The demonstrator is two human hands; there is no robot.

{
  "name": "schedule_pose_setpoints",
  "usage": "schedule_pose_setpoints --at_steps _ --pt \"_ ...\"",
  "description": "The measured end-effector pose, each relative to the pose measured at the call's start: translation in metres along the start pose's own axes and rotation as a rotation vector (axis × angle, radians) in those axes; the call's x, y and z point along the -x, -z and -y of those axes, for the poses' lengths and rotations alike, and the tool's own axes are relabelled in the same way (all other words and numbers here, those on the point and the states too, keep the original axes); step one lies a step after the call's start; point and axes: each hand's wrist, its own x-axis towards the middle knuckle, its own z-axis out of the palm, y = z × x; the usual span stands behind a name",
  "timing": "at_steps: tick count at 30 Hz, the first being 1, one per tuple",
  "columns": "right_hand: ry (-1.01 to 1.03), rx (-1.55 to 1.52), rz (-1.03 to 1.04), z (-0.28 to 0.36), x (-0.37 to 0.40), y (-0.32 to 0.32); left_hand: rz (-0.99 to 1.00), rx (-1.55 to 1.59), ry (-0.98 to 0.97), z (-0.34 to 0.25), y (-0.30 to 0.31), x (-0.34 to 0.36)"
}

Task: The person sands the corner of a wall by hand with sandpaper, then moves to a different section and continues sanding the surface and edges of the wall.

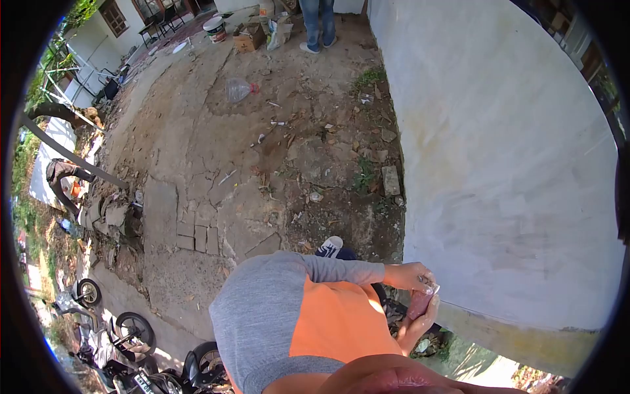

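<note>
My left hand (pixel 410 277), at the end of a grey sleeve, has its fingers closed at the upper edge of a small reddish-brown piece (pixel 419 305). It looks like a folded sheet, perhaps sandpaper, with a whitish edge. Below it, my right hand (pixel 425 320) curls round the same piece from the other side. White dust or paste shows on the fingertips. Both hands are close together in front of my orange and grey shirt (pixel 341 318), beside the lower edge of a white wall (pixel 505 197). Greyish smeared patches mark the wall's surface.
A brick (pixel 391 180) lies by the wall's foot on cracked, littered ground. A clear plastic bottle (pixel 237 90) lies farther off. Another person's legs (pixel 318 23) stand near a cardboard box (pixel 249 37) and a bucket (pixel 214 27). Motorbikes (pixel 134 335) are parked at lower left.
</note>
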Motion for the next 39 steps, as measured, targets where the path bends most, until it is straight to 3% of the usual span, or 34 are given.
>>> schedule_pose_setpoints --at_steps 4,5,7,8,10,11,13,17,18,20,21,23,25,27,29,30,31,33,34,35,37,39 --pt "-0.203 -0.201 0.132 -0.002 -0.019 -0.040 -0.037 -0.038 -0.082 -0.021 0.052 0.003" --pt "-0.205 -0.200 0.136 -0.003 -0.020 -0.050 -0.041 -0.040 -0.083 -0.030 0.062 0.004" --pt "-0.016 0.108 0.017 -0.005 -0.025 -0.072 -0.044 -0.094 -0.021 -0.046 0.084 -0.002" --pt "-0.151 -0.139 -0.008 0.000 -0.030 -0.082 -0.035 -0.098 -0.024 -0.052 0.095 -0.006" --pt "-0.159 -0.181 -0.082 -0.001 -0.040 -0.101 0.061 0.114 -0.043 -0.054 0.104 -0.011" --pt "-0.174 -0.228 -0.163 -0.003 -0.036 -0.106 0.059 0.017 -0.034 -0.058 0.109 -0.010" --pt "-0.339 -0.452 -0.038 -0.015 -0.045 -0.078 0.144 -0.004 0.006 -0.075 0.121 -0.010" --pt "-0.306 -0.249 -0.077 0.004 -0.024 -0.124 0.349 0.092 -0.030 -0.083 0.134 -0.012" --pt "-0.304 -0.271 -0.125 0.003 -0.022 -0.124 0.325 0.067 -0.033 -0.076 0.135 -0.012" --pt "-0.342 -0.146 0.095 0.001 -0.023 -0.121 0.327 0.046 -0.019 -0.074 0.141 -0.014" --pt "-0.341 -0.159 0.064 0.002 -0.023 -0.124 0.317 0.014 -0.070 -0.078 0.143 -0.015" --pt "-0.177 -0.026 0.127 0.006 -0.022 -0.124 0.318 0.000 -0.112 -0.084 0.143 -0.021" --pt "-0.163 0.001 0.110 0.012 -0.018 -0.118 0.286 -0.231 -0.225 -0.087 0.136 -0.030" --pt "-0.066 0.105 -0.094 0.032 -0.013 -0.130 0.307 -0.244 -0.236 -0.095 0.126 -0.043" --pt "0.000 0.098 -0.158 0.051 -0.009 -0.123 0.366 -0.262 -0.187 -0.106 0.110 -0.053" --pt "0.114 0.084 -0.333 0.060 -0.006 -0.114 0.422 -0.192 -0.195 -0.111 0.104 -0.058" --pt "0.230 0.074 -0.505 0.067 -0.001 -0.101 0.422 -0.177 -0.196 -0.111 0.094 -0.063" --pt "0.404 0.163 -0.599 0.074 0.017 -0.036 0.393 -0.215 -0.235 -0.109 0.072 -0.071" --pt "0.532 0.133 -0.800 0.076 0.019 -0.016 0.387 -0.205 -0.235 -0.109 0.060 -0.071" --pt "0.621 0.027 -0.645 0.077 0.033 0.028 0.375 -0.208 -0.265 -0.111 0.048 -0.071" --pt "0.599 0.148 -0.719 0.102 0.058 0.053 0.362 -0.235 -0.334 -0.112 0.029 -0.076" --pt "0.693 0.066 -0.981 0.120 0.061 0.038 0.370 -0.200 -0.359 -0.098 0.010 -0.079"
